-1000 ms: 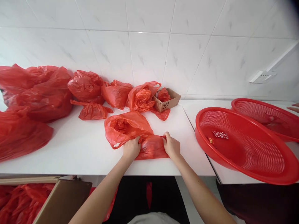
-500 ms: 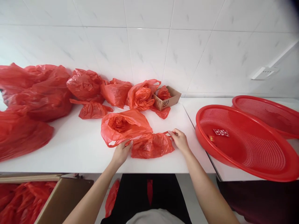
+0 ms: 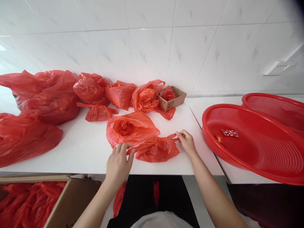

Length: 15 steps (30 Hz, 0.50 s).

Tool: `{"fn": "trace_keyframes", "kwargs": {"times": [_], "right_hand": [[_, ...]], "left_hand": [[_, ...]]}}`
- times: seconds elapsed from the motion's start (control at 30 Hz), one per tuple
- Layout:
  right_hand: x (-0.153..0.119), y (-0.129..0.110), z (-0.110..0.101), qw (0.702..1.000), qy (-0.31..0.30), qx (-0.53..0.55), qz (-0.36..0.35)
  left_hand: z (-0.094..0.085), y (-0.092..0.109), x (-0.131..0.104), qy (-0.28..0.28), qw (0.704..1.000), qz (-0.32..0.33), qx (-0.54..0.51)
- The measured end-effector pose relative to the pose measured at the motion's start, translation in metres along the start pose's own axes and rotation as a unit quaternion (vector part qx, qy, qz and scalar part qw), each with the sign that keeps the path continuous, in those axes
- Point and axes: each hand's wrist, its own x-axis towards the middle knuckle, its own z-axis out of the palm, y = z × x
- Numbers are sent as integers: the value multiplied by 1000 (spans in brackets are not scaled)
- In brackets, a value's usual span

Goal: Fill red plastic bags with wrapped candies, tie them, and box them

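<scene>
A small filled red plastic bag [image 3: 158, 150] lies near the front edge of the white table, its neck gathered and its handles stretched to both sides. My right hand [image 3: 186, 141] pinches the right handle between thumb and fingers. At the other side, my left hand [image 3: 120, 160] is open over the left handle's end, the thumb apart from the curved fingers. Just behind the small bag, a larger red plastic bag [image 3: 144, 125] lies with its mouth open, crumpled red plastic showing inside. A small tied red bag [image 3: 98, 113] rests farther back on the left.
Several filled red bags [image 3: 49, 98] line the wall, beside a small cardboard box [image 3: 177, 100] holding a red bag. Two red plastic baskets [image 3: 220, 114] stand at the right; the nearer contains small packets. Below the table's left front, a carton [image 3: 83, 193] holds more red bags.
My left hand has loosened from the left handle, its fingers lifting and spreading. My right hand still pinches the right handle. The view has shifted slightly.
</scene>
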Motion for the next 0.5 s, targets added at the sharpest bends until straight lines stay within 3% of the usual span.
{"fn": "trace_keyframes", "kwargs": {"times": [0.07,0.1,0.23,0.3,0.37,0.5], "right_hand": [[-2,0,0,1000,0,21,-1],[-3,0,-1,1000,0,30,-2],[-6,0,-4,999,1,50,-8],[-7,1,-6,998,1,56,-9],[-8,2,-7,998,6,64,-6],[-8,5,-7,997,16,73,14]], "left_hand": [[4,25,3,51,990,111,63],[9,37,6,49,982,158,87],[47,68,28,-44,965,202,162],[61,71,36,-74,960,203,177],[63,69,36,-101,955,207,185],[45,59,21,-136,954,200,179]]}}
